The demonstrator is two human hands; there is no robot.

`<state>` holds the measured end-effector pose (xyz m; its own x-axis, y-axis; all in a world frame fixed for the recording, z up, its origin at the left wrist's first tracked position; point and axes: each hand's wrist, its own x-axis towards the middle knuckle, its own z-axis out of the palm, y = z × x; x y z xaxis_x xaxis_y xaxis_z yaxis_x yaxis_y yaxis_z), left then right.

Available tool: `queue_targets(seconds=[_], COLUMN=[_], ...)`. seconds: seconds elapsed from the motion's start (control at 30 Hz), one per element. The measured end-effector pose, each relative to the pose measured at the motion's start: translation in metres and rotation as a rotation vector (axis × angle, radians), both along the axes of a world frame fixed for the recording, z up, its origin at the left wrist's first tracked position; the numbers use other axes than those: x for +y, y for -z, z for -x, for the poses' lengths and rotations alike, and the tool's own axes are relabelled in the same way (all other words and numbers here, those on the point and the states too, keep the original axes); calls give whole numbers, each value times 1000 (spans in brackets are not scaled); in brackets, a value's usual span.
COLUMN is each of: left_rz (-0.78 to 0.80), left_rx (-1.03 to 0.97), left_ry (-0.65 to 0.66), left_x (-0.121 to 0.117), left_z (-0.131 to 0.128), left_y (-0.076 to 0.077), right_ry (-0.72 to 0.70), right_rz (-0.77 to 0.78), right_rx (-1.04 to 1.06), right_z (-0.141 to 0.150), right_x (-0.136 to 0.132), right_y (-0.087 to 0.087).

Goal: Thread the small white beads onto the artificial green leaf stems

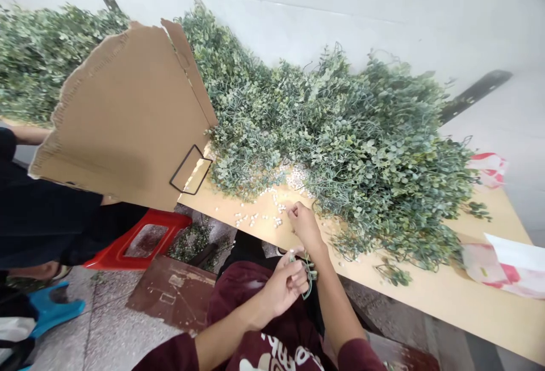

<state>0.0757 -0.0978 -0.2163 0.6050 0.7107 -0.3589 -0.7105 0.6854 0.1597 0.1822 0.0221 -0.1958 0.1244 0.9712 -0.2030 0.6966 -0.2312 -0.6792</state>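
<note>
Your L hand (283, 287) grips thin green stem (307, 281); R hand (303, 226), curled, on pale wood bench (426, 280) by small white beads (264, 209); big green leafy heap (340, 144) remains.

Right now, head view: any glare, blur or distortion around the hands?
Head view: soft, even light, no hard glare on the left hand or right hand; the green stem looks slightly soft; the white wall is washed out; wide-angle distortion slants the tabletop edge.
</note>
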Motion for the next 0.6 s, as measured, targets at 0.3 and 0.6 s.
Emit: queue_targets(seconds=[0.3,0.6], left_rz=[-379,-588], left_rx=[569,762], left_ry=[33,-32], left_x=[15,46], left_z=[-16,3], left_y=[6,-8], right_ry=[131,116], right_rz=[-4,-16], right_rx=[396,801], right_z=[-8,-27], right_x=[-2,-3], right_y=[12,16])
